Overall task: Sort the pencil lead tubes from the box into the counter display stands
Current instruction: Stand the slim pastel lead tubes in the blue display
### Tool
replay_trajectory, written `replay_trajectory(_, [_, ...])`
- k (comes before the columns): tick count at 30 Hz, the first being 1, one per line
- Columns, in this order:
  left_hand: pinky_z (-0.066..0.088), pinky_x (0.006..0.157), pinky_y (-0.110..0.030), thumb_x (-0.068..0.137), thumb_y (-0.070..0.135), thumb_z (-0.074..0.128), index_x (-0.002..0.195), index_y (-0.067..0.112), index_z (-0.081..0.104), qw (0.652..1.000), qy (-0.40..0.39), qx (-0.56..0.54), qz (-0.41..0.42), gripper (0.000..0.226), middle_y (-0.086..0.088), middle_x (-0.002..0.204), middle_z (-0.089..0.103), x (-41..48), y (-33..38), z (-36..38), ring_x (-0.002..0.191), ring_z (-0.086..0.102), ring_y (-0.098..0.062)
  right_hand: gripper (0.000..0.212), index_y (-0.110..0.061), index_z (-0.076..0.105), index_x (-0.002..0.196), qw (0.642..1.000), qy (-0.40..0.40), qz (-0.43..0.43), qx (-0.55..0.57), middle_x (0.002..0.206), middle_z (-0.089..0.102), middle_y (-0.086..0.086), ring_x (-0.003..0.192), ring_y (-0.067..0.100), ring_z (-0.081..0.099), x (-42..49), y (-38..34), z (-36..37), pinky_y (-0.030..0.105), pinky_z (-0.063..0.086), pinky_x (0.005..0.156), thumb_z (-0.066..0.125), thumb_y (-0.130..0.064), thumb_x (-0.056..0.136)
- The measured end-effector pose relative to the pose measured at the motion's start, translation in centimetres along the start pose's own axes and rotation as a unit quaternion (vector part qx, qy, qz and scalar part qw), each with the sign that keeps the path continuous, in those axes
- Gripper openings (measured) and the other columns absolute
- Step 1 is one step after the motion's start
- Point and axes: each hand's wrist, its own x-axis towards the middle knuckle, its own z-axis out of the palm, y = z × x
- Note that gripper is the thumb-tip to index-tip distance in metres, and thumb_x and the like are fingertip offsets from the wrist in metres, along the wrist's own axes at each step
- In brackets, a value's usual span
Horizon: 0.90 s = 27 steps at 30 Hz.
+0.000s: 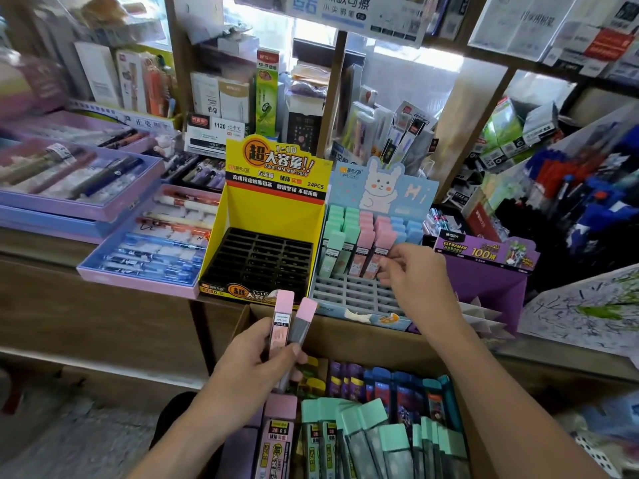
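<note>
On my far left, trays of pens (pixel 145 250) lie on the worktop (pixel 103 305). Next comes the yellow display stand (pixel 273 205), its black slotted insert (pixel 259 261) holding no tubes. Just in front of it my left hand (pixel 256 361) is raised, fingers (pixel 276 356) curled round two pink-capped lead tubes (pixel 284 318), caps up and fanned slightly apart. Under that hand sits the open cardboard box (pixel 345 337), packed with more tubes: pink-capped ones (pixel 278 440) on the left, green-capped ones (pixel 373 430) in the middle, dark blue packs (pixel 390 385) behind. Right of the yellow stand is the pale blue rabbit stand (pixel 349 292), with green, pink and blue tubes standing in its back rows and the front slots bare. My right hand (pixel 415 274) reaches over this stand, bent fingers (pixel 397 257) meeting the front pink tube (pixel 375 262); I cannot tell whether they actually pinch it. Furthest right stands a purple display stand (pixel 484 281).
</note>
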Motion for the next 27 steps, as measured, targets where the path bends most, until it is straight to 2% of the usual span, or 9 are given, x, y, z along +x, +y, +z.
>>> replay_trajectory(3, [0.059,0.070,-0.030,0.101,0.016,0.062,0.102,0.043,0.070,1.000,0.003,-0.004,-0.001,0.029,-0.006,0.094,0.076,-0.1,0.1,0.1,0.080,0.074,-0.023,0.020,0.001,0.067,0.085,0.999,-0.015,0.015,-0.030,0.092,0.073,0.013,0.084,0.026,0.074,0.2,0.2,0.4,0.049,0.064,0.075,0.058,-0.005,0.102])
replay_trajectory(9, [0.059,0.070,-0.030,0.101,0.017,0.062,0.102,0.042,0.070,1.000,0.005,-0.007,-0.004,0.027,-0.007,0.094,0.076,-0.1,0.1,0.0,0.081,0.075,-0.023,0.020,0.004,0.068,0.091,0.997,-0.015,0.037,-0.063,0.091,0.071,0.020,0.083,0.036,0.072,0.7,0.2,1.1,0.052,0.062,0.077,0.057,-0.008,0.102])
replay_trajectory(13, [0.060,0.071,-0.032,0.101,0.018,0.062,0.103,0.041,0.071,1.000,0.004,-0.009,-0.002,0.026,-0.008,0.094,0.077,-0.1,0.0,0.0,0.081,0.075,-0.024,0.024,0.001,0.071,0.090,0.996,-0.017,0.048,-0.072,0.088,0.073,0.018,0.079,0.034,0.073,0.4,0.0,0.8,0.050,0.062,0.078,0.060,-0.016,0.103])
replay_trajectory(16, [0.060,0.071,-0.031,0.101,0.018,0.062,0.103,0.042,0.071,1.000,0.004,-0.012,-0.001,0.026,-0.008,0.095,0.077,-0.2,0.2,-0.1,0.081,0.075,-0.023,0.019,-0.009,0.073,0.091,0.996,0.024,0.028,-0.079,0.079,0.072,0.005,0.072,0.024,0.073,-0.8,-0.3,0.1,0.047,0.062,0.075,0.064,-0.022,0.101])
replay_trajectory(18, [0.060,0.072,-0.031,0.100,0.018,0.063,0.101,0.041,0.072,1.000,0.007,-0.013,0.002,0.025,-0.008,0.094,0.077,-0.2,0.3,-0.1,0.081,0.075,-0.023,0.011,-0.016,0.074,0.092,0.999,0.022,0.008,-0.034,0.071,0.071,-0.005,0.065,0.014,0.072,-2.2,-0.8,-0.2,0.041,0.063,0.069,0.066,-0.021,0.099])
replay_trajectory(19, [0.059,0.071,-0.030,0.100,0.018,0.063,0.100,0.040,0.073,1.000,0.008,-0.013,0.005,0.023,-0.007,0.093,0.076,-0.2,0.4,-0.1,0.080,0.075,-0.022,0.009,-0.020,0.074,0.091,1.000,0.001,0.001,0.015,0.067,0.071,-0.004,0.062,0.010,0.071,-3.0,-1.2,-0.2,0.036,0.063,0.064,0.067,-0.019,0.098])
replay_trajectory(22, [0.056,0.067,-0.024,0.099,0.019,0.063,0.095,0.033,0.074,1.000,0.001,-0.019,0.017,0.018,-0.003,0.084,0.073,-0.3,0.9,0.0,0.074,0.072,-0.017,0.012,-0.024,0.073,0.096,0.983,-0.096,-0.002,0.159,0.079,0.074,-0.007,0.066,0.011,0.073,-5.1,-1.6,0.3,0.023,0.058,0.056,0.069,-0.013,0.096])
replay_trajectory(27, [0.047,0.061,-0.020,0.098,0.021,0.063,0.093,0.020,0.074,0.999,-0.037,-0.037,0.009,0.013,-0.007,0.076,0.069,-0.6,1.4,0.1,0.067,0.064,-0.013,0.028,-0.025,0.070,0.126,0.939,-0.218,0.012,0.266,0.106,0.077,-0.005,0.086,0.017,0.076,-7.3,-0.9,1.9,0.027,0.060,0.069,0.066,-0.014,0.100])
